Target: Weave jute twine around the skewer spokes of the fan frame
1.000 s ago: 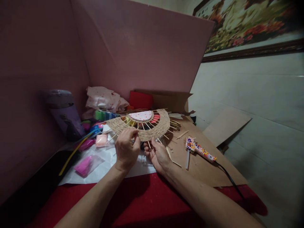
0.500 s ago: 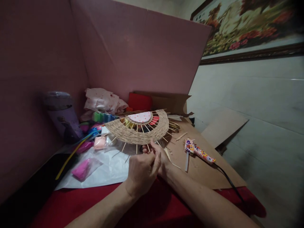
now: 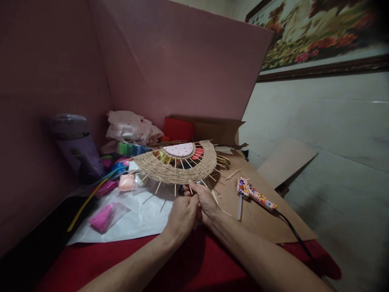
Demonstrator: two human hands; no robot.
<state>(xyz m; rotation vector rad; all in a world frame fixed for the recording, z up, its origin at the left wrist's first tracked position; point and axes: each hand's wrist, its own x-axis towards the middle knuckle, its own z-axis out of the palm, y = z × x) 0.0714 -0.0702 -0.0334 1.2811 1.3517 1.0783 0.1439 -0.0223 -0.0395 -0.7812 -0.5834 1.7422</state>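
Twine (image 3: 150, 167) woven over thin sticks (image 3: 157, 187) forms a half-ring (image 3: 173, 175), seen from afar through my head view, raised over the counter (image 3: 190, 263) and lying just beyond both hands. From where I watch, its lower rim meets the right hand (image 3: 208, 205), thumb at the edge of the weave and fingers tucked beneath, a narrow grip that holds the piece beside one protruding stick. The left hand (image 3: 184, 213) rests against the right, below the rim and nearer to me, its grip curled tight; whether anything is inside those fingers I cannot tell. A spotted half-disc (image 3: 179, 150) sits within the arc, on the side away from the hands, bare sticks fanning between. On the right I see a flower-patterned glue gun (image 3: 255, 194) on brown cardboard (image 3: 264, 225), well apart from both hands. On the left, a bright pink packet (image 3: 105, 217) lies on a white sheet (image 3: 130, 223), a purple bottle (image 3: 79, 152) behind it.
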